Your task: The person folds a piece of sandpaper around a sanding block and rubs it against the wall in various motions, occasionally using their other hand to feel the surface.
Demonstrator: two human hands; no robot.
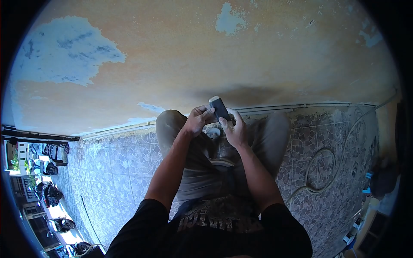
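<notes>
Item held: one small dark block (pixel 220 108), rectangular, with a pale end facing up, raised in front of my knees and close to the wall (pixel 180 64). My left hand (pixel 198 121) is closed on its left side, fingers curled over the near face. My right hand (pixel 235 130) grips it from the right and below, thumb lying along the edge; both hands touch the block and nearly meet around it. Surroundings: the wall is orange-tan, with pale blue patches where the paint has peeled. The tiled floor (pixel 120 167) carries a grey pebble pattern. My khaki trousers (pixel 172 124) show knees bent to either side of the hands. A small round white object (pixel 214 133) sits on the floor between my legs, just below the hands; what it is I cannot tell. A pale cable (pixel 323 168) loops over the tiles on my right, well apart. Several motorbikes (pixel 51 193) stand at the far left edge.
</notes>
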